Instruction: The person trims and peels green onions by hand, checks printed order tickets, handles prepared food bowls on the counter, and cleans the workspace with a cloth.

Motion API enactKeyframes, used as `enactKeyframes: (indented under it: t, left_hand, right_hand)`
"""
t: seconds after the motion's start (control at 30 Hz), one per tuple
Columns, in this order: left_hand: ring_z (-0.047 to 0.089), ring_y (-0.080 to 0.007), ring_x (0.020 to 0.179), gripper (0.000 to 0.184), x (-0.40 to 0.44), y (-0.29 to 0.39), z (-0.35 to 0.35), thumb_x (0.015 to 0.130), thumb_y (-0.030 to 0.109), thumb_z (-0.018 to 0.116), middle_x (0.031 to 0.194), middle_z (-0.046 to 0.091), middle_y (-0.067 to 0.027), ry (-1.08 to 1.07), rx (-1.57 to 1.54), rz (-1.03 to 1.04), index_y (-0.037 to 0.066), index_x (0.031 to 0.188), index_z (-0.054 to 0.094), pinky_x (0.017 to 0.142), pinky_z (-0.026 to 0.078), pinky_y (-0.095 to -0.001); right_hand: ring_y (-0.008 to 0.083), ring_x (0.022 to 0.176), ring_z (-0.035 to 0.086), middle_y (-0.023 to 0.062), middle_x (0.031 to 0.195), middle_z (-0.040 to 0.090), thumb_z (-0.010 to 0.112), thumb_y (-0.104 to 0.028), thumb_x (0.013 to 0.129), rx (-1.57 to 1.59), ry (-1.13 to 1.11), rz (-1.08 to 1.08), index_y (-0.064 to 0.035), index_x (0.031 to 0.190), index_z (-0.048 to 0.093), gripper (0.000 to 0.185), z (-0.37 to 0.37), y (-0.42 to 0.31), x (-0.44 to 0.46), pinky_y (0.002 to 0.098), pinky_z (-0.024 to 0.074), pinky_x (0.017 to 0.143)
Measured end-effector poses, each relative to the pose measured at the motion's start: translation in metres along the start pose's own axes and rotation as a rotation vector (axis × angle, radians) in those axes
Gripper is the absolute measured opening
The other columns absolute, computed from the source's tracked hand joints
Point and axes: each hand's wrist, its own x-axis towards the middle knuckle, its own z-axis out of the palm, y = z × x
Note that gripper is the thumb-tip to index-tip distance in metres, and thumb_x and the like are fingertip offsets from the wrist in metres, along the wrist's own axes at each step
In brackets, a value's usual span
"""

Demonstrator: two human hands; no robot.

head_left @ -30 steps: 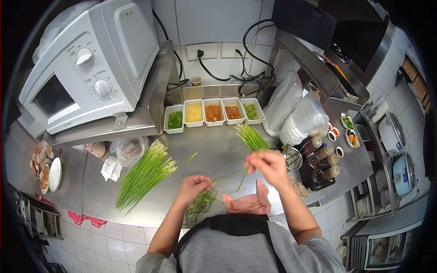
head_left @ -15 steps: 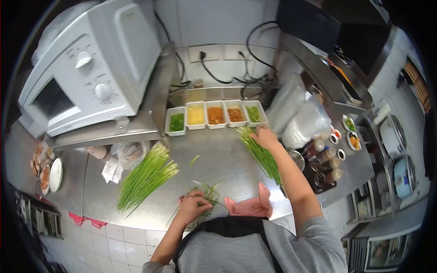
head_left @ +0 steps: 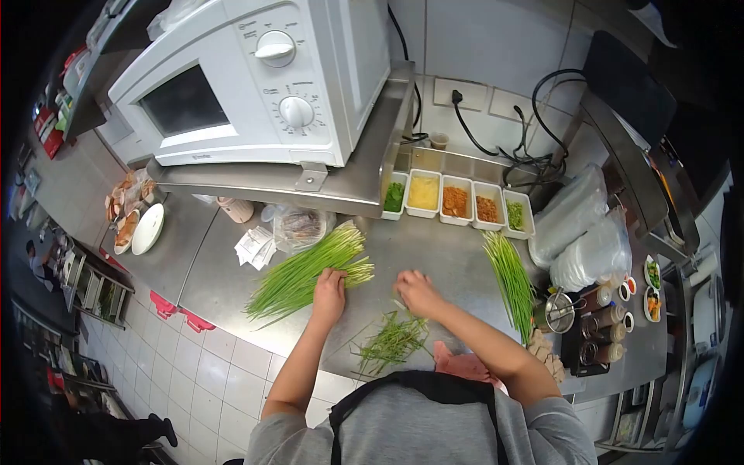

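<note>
My left hand (head_left: 331, 294) touches the right side of a large bundle of green stalks (head_left: 302, 271) with pale ends, its fingers bent over some stalks. My right hand (head_left: 416, 292) is above the steel counter (head_left: 457, 271), fingers curled downward near a small pale piece; whether it pinches anything is too small to tell. Below it lies a loose pile of thin green trimmings (head_left: 391, 342). A smaller bundle of green stalks (head_left: 509, 283) lies further right. The pink cloth (head_left: 463, 363) is partly hidden by my right forearm.
A white microwave (head_left: 263, 85) stands on a raised shelf at the left. Several white containers (head_left: 424, 193) of chopped food line the back. Plastic bags (head_left: 593, 248), a metal pot (head_left: 559, 310) and sauce bottles (head_left: 612, 333) stand at the right. A person (head_left: 39, 263) is at the far left.
The view has turned left. My right hand has left the smaller bundle and come back to the middle. My left hand has moved from the trimmings to the large bundle.
</note>
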Motion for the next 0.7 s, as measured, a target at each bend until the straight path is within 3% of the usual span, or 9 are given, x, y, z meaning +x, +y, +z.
enactKeyframes:
  t: [0.07, 0.17, 0.27, 0.37, 0.47, 0.57, 0.7]
  left_hand:
    - [0.057, -0.0335, 0.077, 0.011, 0.003, -0.010, -0.006, 0.083, 0.006, 0.055, 0.085, 0.059, -0.0159, 0.032, 0.044, -0.022, 0.001, 0.090, 0.061, 0.070, 0.047, -0.0399]
    - [0.059, -0.0333, 0.077, 0.012, 0.015, -0.023, -0.006, 0.083, 0.014, 0.057, 0.082, 0.062, -0.0161, -0.063, 0.061, -0.095, 0.005, 0.087, 0.063, 0.069, 0.047, -0.0411]
    - [0.061, -0.0314, 0.074, 0.012, 0.024, 0.001, -0.011, 0.081, 0.020, 0.061, 0.078, 0.064, -0.0147, -0.214, 0.188, -0.258, 0.010, 0.086, 0.065, 0.066, 0.048, -0.0416]
    - [0.061, -0.0282, 0.076, 0.015, 0.030, 0.005, -0.001, 0.078, 0.023, 0.065, 0.082, 0.064, -0.0114, -0.091, 0.199, -0.253, 0.012, 0.088, 0.067, 0.065, 0.048, -0.0384]
    - [0.061, -0.0282, 0.075, 0.015, 0.031, -0.007, 0.007, 0.077, 0.022, 0.066, 0.085, 0.064, -0.0105, -0.100, 0.259, -0.195, 0.012, 0.087, 0.067, 0.066, 0.048, -0.0385]
    - [0.061, -0.0288, 0.076, 0.013, 0.041, -0.010, 0.002, 0.075, 0.022, 0.067, 0.087, 0.064, -0.0097, -0.231, 0.317, -0.172, 0.012, 0.084, 0.067, 0.066, 0.049, -0.0390]
    - [0.061, -0.0258, 0.075, 0.011, 0.052, -0.018, -0.001, 0.071, 0.017, 0.068, 0.083, 0.062, -0.0074, -0.231, 0.256, -0.089, 0.013, 0.082, 0.066, 0.065, 0.049, -0.0369]
  right_hand:
    - [0.0253, 0.099, 0.048, 0.0068, 0.097, 0.054, 0.055, -0.003, 0.072, 0.065, -0.175, -0.113, -0.0096, 0.089, 0.063, 0.020, -0.004, -0.011, -0.017, 0.0443, 0.0387, 0.082]
    - [0.0260, 0.096, 0.050, 0.0066, 0.093, 0.055, 0.054, -0.001, 0.071, 0.251, 0.009, -0.052, -0.0093, 0.079, 0.064, 0.015, -0.014, -0.017, -0.040, 0.0415, 0.0405, 0.081]
    - [0.0284, 0.091, 0.052, 0.0087, 0.089, 0.056, 0.054, 0.001, 0.071, 0.271, 0.191, 0.009, -0.0081, 0.081, 0.064, 0.017, -0.034, -0.003, -0.062, 0.0397, 0.0416, 0.079]
    - [0.0309, 0.082, 0.055, 0.0107, 0.084, 0.058, 0.055, 0.001, 0.071, 0.226, 0.244, 0.170, -0.0063, 0.081, 0.064, 0.015, -0.058, 0.001, -0.095, 0.0387, 0.0446, 0.074]
    - [0.0318, 0.074, 0.056, 0.0129, 0.080, 0.058, 0.057, -0.001, 0.073, 0.305, 0.160, 0.372, -0.0044, 0.081, 0.064, 0.011, -0.068, -0.003, -0.129, 0.0370, 0.0465, 0.068]
    - [0.0309, 0.068, 0.057, 0.0134, 0.079, 0.058, 0.059, -0.002, 0.074, 0.264, 0.164, 0.389, -0.0031, 0.080, 0.065, 0.009, -0.060, -0.008, -0.153, 0.0355, 0.0468, 0.062]
    - [0.0255, 0.068, 0.057, 0.0113, 0.079, 0.057, 0.059, -0.002, 0.076, 0.332, 0.182, 0.408, -0.0027, 0.083, 0.065, 0.010, -0.049, -0.014, -0.166, 0.0325, 0.0455, 0.061]
